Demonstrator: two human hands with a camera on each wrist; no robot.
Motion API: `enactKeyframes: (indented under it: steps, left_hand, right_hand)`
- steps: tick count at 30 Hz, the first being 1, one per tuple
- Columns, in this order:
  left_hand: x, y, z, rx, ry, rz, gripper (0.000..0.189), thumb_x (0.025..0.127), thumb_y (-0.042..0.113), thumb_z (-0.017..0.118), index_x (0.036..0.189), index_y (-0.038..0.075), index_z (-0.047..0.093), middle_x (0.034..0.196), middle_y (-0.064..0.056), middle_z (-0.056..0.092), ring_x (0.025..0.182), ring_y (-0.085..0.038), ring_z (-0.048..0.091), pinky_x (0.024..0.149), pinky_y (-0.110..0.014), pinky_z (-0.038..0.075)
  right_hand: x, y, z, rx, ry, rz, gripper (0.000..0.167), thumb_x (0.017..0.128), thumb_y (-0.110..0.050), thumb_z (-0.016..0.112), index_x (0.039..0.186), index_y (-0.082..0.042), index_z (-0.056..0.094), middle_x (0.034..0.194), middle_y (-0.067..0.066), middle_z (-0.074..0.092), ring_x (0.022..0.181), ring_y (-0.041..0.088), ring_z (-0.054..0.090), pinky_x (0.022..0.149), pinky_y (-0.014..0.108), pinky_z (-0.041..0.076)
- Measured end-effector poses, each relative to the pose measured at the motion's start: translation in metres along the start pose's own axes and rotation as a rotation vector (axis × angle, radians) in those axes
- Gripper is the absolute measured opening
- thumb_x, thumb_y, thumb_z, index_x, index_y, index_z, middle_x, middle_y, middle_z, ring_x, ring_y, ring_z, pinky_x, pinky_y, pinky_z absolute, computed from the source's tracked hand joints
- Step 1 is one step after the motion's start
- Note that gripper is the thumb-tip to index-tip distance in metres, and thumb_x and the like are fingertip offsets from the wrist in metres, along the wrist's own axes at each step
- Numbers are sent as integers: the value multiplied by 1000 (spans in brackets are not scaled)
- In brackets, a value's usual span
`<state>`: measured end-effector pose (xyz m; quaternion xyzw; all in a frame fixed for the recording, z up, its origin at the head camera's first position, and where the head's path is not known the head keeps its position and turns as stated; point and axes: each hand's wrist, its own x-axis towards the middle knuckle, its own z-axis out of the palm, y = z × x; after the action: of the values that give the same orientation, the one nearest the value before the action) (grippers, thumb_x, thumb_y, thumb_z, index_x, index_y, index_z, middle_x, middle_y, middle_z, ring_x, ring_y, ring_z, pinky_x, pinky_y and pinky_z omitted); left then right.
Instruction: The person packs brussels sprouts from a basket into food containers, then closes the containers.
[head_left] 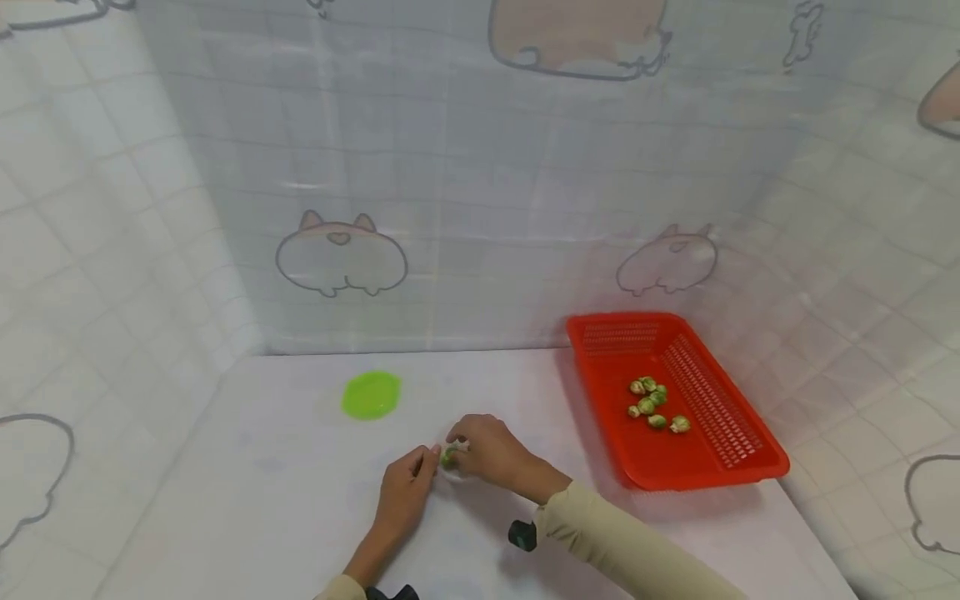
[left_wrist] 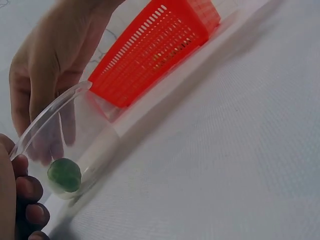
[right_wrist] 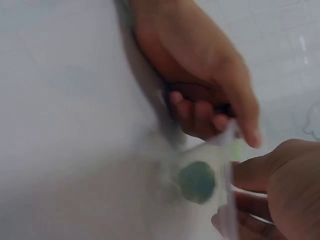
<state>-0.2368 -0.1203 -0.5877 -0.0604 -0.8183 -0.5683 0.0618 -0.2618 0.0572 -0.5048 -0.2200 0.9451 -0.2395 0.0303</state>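
Note:
A clear plastic bowl point(left_wrist: 97, 132) stands on the white table with one green Brussels sprout point(left_wrist: 65, 175) low inside it. My left hand point(head_left: 405, 492) pinches the bowl's rim between thumb and curled fingers. From the other side my right hand point(head_left: 491, 450) reaches over the rim, its fingers pointing down into the bowl. Through the clear wall in the left wrist view, the right fingertips point(left_wrist: 44, 152) show just above the sprout. In the right wrist view the sprout sits apart from those fingers.
A red perforated basket point(head_left: 637, 467) with several Brussels sprouts point(head_left: 647, 406) stands at the right of the table. A flat lime-green disc point(head_left: 371, 395) lies at the back left. Patterned sheeting point(head_left: 480, 183) rises behind and on both sides.

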Motion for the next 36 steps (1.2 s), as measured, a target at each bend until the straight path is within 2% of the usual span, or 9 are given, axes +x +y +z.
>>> enactKeyframes:
  steps: [7,12,16,21,24,27,31,34,36]
  left_hand:
    - [-1,-1,1,-2,-7,-12,44,102,48,55,70,19,56,61,6,47,57,-10,43,53,-24,35]
    - [-1,-3,1,2,-8,-16,44,103,48,55,71,18,58,61,5,48,57,-11,43,53,-25,35]
    - [-1,-5,1,2,-4,-11,44,103,48,54,72,17,59,61,5,49,57,-11,43,53,-25,35]
    - [-2,-4,2,-20,-12,-7,44,103,47,55,72,15,60,60,5,48,56,-11,43,52,-25,35]
    - [-2,-5,1,-23,-13,0,44,103,46,55,72,16,60,60,5,48,56,-11,42,52,-25,35]
    - [-1,-6,1,-17,-12,0,44,103,47,55,72,16,59,60,5,47,56,-11,43,52,-25,35]
    - [0,-6,1,-15,-17,-13,44,102,48,55,73,16,60,60,4,47,57,-11,43,53,-25,34]
    - [-1,-7,2,-17,-22,-24,44,102,49,54,73,17,60,60,4,46,57,-12,43,53,-25,34]
    - [-2,-7,3,-20,-25,-28,43,102,49,55,73,17,59,60,4,46,57,-11,43,52,-24,34]
  right_hand:
    - [-13,20,-35,137,72,55,19,92,-19,77,110,-15,75,107,-4,73,94,9,69,79,23,56]
    - [-27,45,-65,261,172,92,15,92,-15,75,107,-16,75,106,0,74,94,12,70,82,29,57]
    - [-38,68,-88,292,251,124,14,91,-15,77,104,-18,76,104,-2,75,94,12,71,83,31,58]
    - [-57,92,-117,306,307,216,16,90,-20,78,106,-19,77,104,-2,75,94,17,71,79,32,58]
    - [-68,108,-134,276,321,249,20,91,-26,77,111,-20,76,106,-1,75,97,19,69,76,30,57]
    - [-78,125,-148,287,318,311,22,92,-29,76,113,-23,75,109,0,74,90,24,68,62,29,54]
    - [-88,149,-158,293,304,373,26,94,-30,74,117,-19,73,114,3,73,92,25,68,66,29,54]
    - [-94,167,-162,274,298,366,30,97,-27,71,121,-9,71,118,9,72,103,26,68,84,34,55]
    - [-98,178,-163,275,298,374,30,98,-23,70,122,-6,69,117,13,72,103,30,68,85,39,55]
